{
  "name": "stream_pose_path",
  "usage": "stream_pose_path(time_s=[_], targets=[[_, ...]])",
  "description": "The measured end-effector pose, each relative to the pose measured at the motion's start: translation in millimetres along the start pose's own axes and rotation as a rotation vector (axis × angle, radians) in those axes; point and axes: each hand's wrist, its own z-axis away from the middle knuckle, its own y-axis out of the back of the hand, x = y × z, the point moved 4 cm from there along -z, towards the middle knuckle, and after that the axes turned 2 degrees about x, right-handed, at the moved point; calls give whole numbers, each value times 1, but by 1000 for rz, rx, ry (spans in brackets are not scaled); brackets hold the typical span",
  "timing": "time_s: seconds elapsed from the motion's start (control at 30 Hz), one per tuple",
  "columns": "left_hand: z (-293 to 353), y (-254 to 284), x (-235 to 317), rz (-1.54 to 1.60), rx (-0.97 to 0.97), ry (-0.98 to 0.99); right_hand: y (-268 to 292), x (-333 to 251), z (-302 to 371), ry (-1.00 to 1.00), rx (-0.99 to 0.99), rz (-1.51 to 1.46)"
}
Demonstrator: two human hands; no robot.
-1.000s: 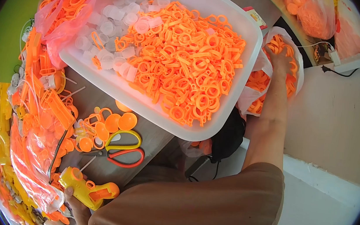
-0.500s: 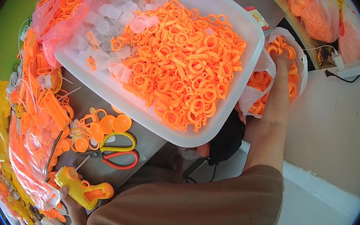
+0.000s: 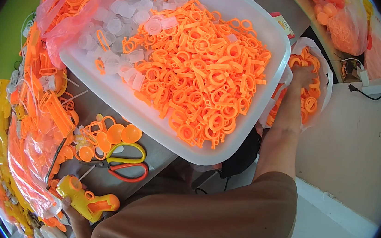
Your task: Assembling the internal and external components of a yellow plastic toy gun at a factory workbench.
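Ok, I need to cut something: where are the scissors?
In the head view, the scissors lie lower left on the table, below the white tub, beside the yellow toy gun.

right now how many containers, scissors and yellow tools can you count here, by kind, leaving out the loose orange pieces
white tub of orange rings: 1
white bag the right hand reaches into: 1
pink plastic bag of orange parts: 1
scissors: 1
yellow and orange tool by the left hand: 1
total: 5

Right hand (image 3: 302, 77): now deeper among the orange plastic rings in the white plastic bag (image 3: 321, 72); view shifted slightly.
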Motion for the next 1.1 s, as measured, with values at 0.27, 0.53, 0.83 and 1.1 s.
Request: stream_pose_path(time_s=[0.27, 0.53, 0.83, 1.1], targets=[[-1, 4, 2, -50, -18, -12, 7, -4, 6, -35, -72, -135], [-4, -2, 0, -49, 12, -38, -50, 54, -64, 280, 156, -97], [1, -10, 5, 30, -15, -56, -9, 40, -22, 363, 9, -17], [2, -13, 10, 39, -37, -77, 123, -6, 83, 586, 41, -357]])
